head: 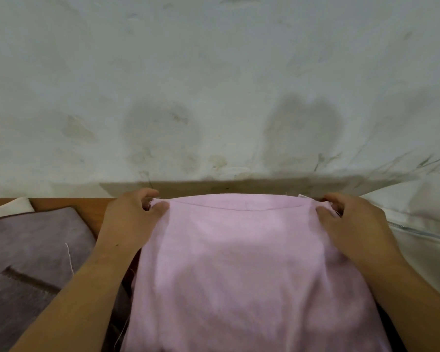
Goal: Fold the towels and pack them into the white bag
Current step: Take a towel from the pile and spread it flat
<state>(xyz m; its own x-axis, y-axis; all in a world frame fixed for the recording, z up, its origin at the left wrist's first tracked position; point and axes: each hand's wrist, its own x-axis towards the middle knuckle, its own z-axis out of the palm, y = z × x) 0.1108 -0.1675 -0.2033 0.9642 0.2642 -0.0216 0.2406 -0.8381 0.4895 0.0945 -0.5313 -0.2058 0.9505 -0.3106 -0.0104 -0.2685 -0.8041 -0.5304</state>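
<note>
A pink towel (241, 262) lies stretched in front of me, reaching from the far table edge down to the bottom of the view. My left hand (130, 219) pinches its far left corner between thumb and curled fingers. My right hand (351, 222) pinches the far right corner the same way. The far hem runs taut between both hands. A white bag (422, 240) with a zipper lies at the right, just beyond my right hand.
A grey-purple towel (33, 252) lies at the left on the brown wooden table (92, 212), with a white cloth (10, 207) under its far edge. A stained pale wall (214, 85) rises directly behind the table.
</note>
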